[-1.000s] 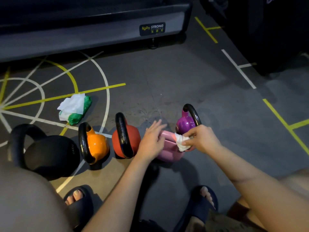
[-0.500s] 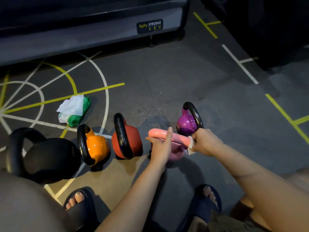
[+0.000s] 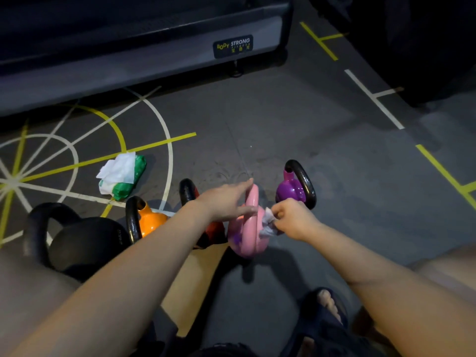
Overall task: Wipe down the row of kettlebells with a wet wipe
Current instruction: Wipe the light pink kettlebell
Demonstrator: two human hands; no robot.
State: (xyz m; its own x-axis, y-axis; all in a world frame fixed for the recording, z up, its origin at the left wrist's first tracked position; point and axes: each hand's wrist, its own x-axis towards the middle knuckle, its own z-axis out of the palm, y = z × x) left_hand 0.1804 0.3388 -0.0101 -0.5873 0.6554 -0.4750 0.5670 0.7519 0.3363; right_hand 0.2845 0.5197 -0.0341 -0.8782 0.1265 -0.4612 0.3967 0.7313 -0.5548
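A row of kettlebells stands on the floor: black [image 3: 85, 243], orange [image 3: 149, 220], red [image 3: 213, 233] partly hidden by my left arm, pink [image 3: 248, 237], and purple [image 3: 291, 191]. My left hand [image 3: 226, 202] lies on the pink kettlebell's handle, thumb on one side and fingers stretched along it. My right hand [image 3: 293, 219] pinches a crumpled white wet wipe [image 3: 268, 224] and presses it against the right side of the pink kettlebell, just below the handle.
A green pack of wet wipes [image 3: 122, 176] with a loose sheet on top lies on the floor behind the orange kettlebell. A grey machine base [image 3: 144, 55] runs along the back. My sandalled feet [image 3: 327, 313] are close in front of the row.
The pink kettlebell's handle has turned from lying across the view to pointing away from me. My left hand shifted its grip along it, and the wipe moved down onto the bell's right side.
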